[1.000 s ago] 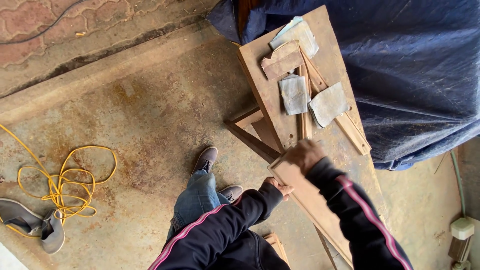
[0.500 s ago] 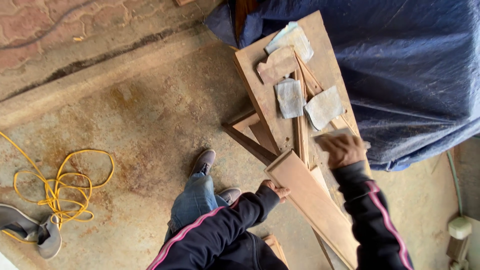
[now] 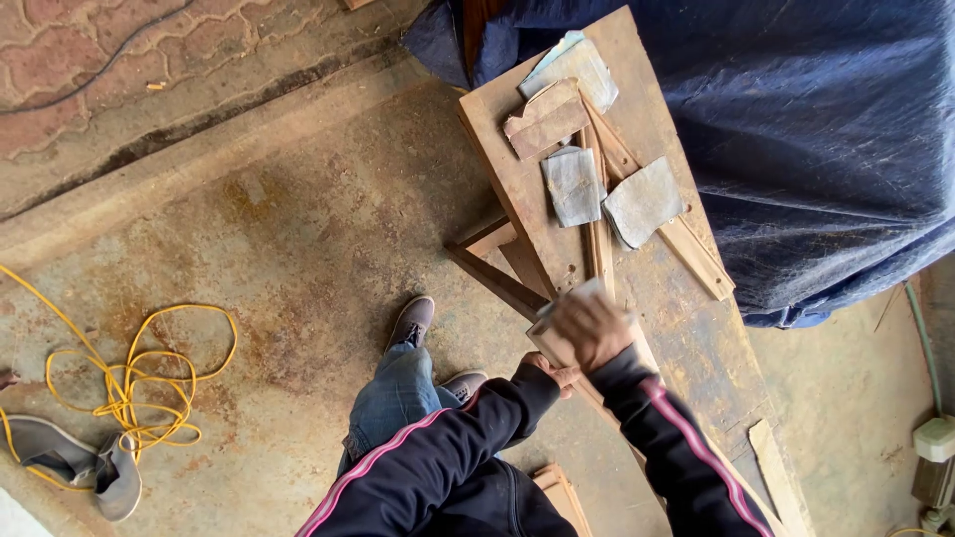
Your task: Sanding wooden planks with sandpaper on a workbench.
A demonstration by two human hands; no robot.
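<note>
A long wooden board (image 3: 550, 345) lies slanted on a worn wooden workbench (image 3: 686, 328); my right arm hides most of it. My right hand (image 3: 589, 325) presses a grey piece of sandpaper (image 3: 575, 296) onto the board's near end. My left hand (image 3: 553, 374) grips the board's left edge just below. Both sleeves are dark with a pink stripe.
Loose sandpaper sheets (image 3: 572, 185) (image 3: 642, 202), a wood block (image 3: 543, 119) and thin wood strips (image 3: 698, 257) lie further up the bench. A blue tarp (image 3: 826, 129) covers something on the right. On the concrete floor lie a yellow cord (image 3: 129, 370) and a grey sandal (image 3: 99, 469).
My right hand slid with the sandpaper up and right along the board, then came back to its near end. My left hand stayed on the board's edge.
</note>
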